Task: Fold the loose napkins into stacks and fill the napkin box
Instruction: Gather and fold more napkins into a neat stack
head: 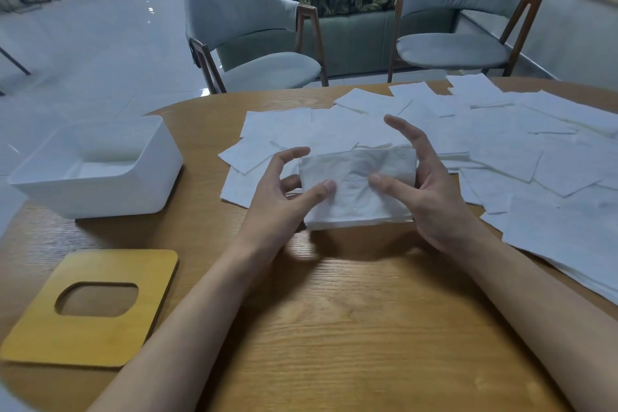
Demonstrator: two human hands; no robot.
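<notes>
Both hands hold a folded stack of white napkins (356,202) a little above the wooden table (334,318), where it casts a shadow. My left hand (279,207) grips the stack's left end, thumb on top and fingers curled behind the edge. At the right end, my right hand (434,201) has its thumb on top and its index finger raised above the far edge. The white napkin box (100,192) stands open at the left; nothing shows inside it. Loose napkins (501,144) lie spread over the far and right side of the table.
The box's wooden lid (90,341), with an oval slot, lies flat at the near left. Two grey chairs (254,40) (458,27) stand beyond the table's far edge. Bare wood lies between my forearms.
</notes>
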